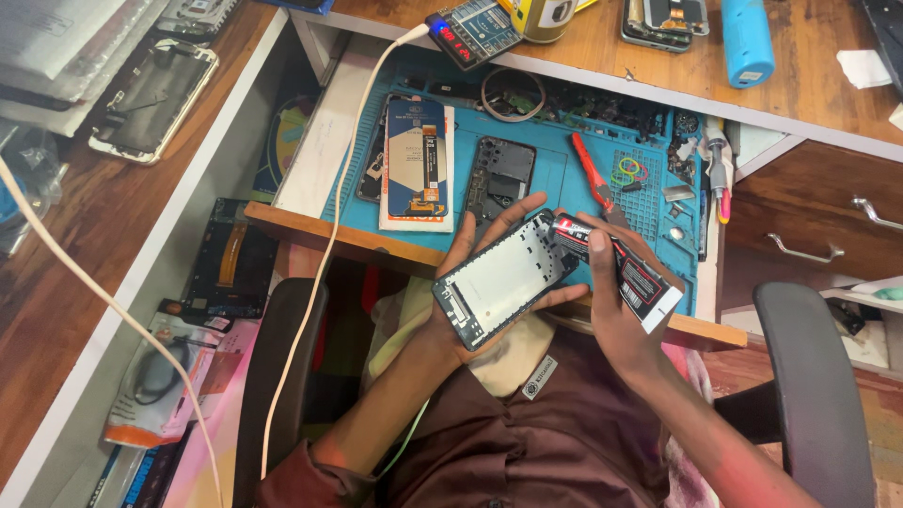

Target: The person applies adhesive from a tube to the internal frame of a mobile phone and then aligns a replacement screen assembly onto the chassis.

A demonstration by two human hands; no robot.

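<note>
My left hand (467, 282) cradles a phone frame (503, 278) from below, its pale inner face turned up and tilted. My right hand (616, 310) grips a black, red and white glue tube (628, 271), with the nozzle end touching the frame's upper right corner. Both hands hover over my lap, just in front of the pulled-out drawer.
The drawer holds a blue work mat (555, 169) with a boxed phone screen (417, 162), a dark phone back (500, 177), red-handled pliers (591, 171), rubber bands and small parts. A white cable (324, 254) hangs down at the left. Chair armrests (814, 376) flank me. The wooden desk (818, 56) carries phones and a blue cylinder (748, 39).
</note>
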